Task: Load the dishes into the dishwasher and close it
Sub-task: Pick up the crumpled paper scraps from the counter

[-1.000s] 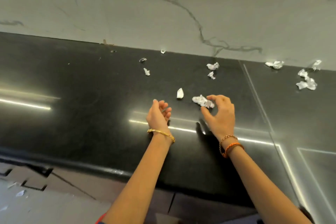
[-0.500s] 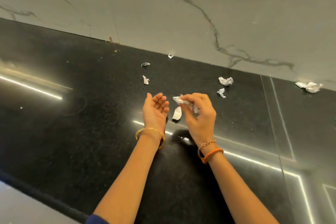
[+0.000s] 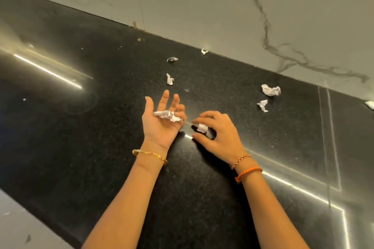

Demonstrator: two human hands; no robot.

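Two hands work over a black counter (image 3: pixel 101 127) below a marble wall (image 3: pixel 222 6). No dish or dishwasher is in view, so its look, position and long axis cannot be told.

Left hand (image 3: pixel 162 121): palm up, fingers straight and spread, carrying a crumpled white wad (image 3: pixel 167 115). The wad's long axis runs across the palm, left to right.

Right hand (image 3: pixel 220 133): palm down just above the counter, fingers and thumb curled round a small white scrap (image 3: pixel 202 128).

Loose scraps lie on the counter:
- one scrap (image 3: pixel 169 79) just beyond the left fingertips;
- a dark scrap (image 3: pixel 172 59) farther back;
- a tiny scrap (image 3: pixel 204 51) at the wall;
- a large scrap (image 3: pixel 270 90) and a smaller scrap (image 3: pixel 262 105) to the right, near each other.
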